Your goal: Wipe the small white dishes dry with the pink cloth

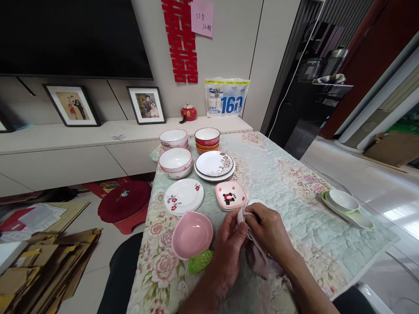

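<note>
My left hand point(231, 240) is closed around a small white dish point(241, 216) near the table's front. Against that dish my right hand point(270, 226) pinches a greyish-pink cloth point(258, 259), which hangs below the fingers. The dish's shape is mostly hidden by my hands. Just behind them lie a white round dish point(257, 203), partly covered, and a stack of pink square dishes point(231, 195). To the left of my left hand sits a pink peach-shaped bowl point(192, 235) with a green leaf-shaped part point(200, 261).
White plates point(184, 196), brown-patterned plates point(214, 164), white bowls point(176, 159) and a red-and-orange bowl stack point(207, 136) stand farther back on the flowered tablecloth point(262, 165). Small white dishes on a green-edged tray point(343, 200) are at the right edge. A red stool point(124, 205) stands left.
</note>
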### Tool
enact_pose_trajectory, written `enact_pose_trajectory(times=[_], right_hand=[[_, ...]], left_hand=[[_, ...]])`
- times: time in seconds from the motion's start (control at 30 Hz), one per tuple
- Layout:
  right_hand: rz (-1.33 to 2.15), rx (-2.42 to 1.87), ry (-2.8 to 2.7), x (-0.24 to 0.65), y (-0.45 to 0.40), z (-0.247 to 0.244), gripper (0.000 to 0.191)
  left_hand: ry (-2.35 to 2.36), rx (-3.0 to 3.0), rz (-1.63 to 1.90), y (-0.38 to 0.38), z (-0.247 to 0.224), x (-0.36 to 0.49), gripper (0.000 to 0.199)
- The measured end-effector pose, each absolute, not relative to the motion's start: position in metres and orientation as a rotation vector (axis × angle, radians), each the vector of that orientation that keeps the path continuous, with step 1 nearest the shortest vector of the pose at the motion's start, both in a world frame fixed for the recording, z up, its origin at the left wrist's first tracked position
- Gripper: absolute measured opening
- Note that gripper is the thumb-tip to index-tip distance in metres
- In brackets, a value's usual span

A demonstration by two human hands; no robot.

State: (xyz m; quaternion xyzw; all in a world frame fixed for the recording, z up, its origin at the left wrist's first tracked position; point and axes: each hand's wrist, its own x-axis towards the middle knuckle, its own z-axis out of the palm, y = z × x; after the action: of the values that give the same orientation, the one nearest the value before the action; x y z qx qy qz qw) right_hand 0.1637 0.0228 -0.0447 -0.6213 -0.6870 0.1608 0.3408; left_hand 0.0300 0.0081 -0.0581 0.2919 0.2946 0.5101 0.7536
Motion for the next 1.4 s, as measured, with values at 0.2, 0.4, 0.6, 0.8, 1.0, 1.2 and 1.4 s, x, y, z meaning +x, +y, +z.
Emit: enact_pose_trajectory(times=[0.2,0.4,0.6,0.8,1.0,1.2,1.4], right_hand=[[0.624,-1.633,-1.899,0.171,0.021,-0.037,0.019],[0.944,-1.406,-1.798,0.175,0.017,-0.028,0.014],[0.483,-1.491,-1.797,0.166,0.021,-0.039,0.013],[0.404,-1.734,-1.868,0.168,0.021,-0.041,0.016],[0.588,-1.644,-1.937,0.17,0.018,-0.032,0.016],[0.178,-1.615,-1.78,0.162,0.017,-0.04,0.017],[-0.117,-1.464,-1.766,0.167,0.017,-0.038,0.013]], left_hand=[[0.76,0.82,1.175,0.007,-0.063,0.027,0.049],[0.613,0.624,1.131,0.009,-0.056,0.029,0.044],[0.516,0.525,1.035,0.009,-0.052,0.031,0.043],[0.708,0.827,1.124,0.007,-0.062,0.025,0.044],[0.71,0.81,1.132,0.009,-0.06,0.025,0.05],[0.564,0.539,1.003,0.006,-0.048,0.031,0.048],[0.803,0.825,1.035,0.01,-0.059,0.029,0.04]])
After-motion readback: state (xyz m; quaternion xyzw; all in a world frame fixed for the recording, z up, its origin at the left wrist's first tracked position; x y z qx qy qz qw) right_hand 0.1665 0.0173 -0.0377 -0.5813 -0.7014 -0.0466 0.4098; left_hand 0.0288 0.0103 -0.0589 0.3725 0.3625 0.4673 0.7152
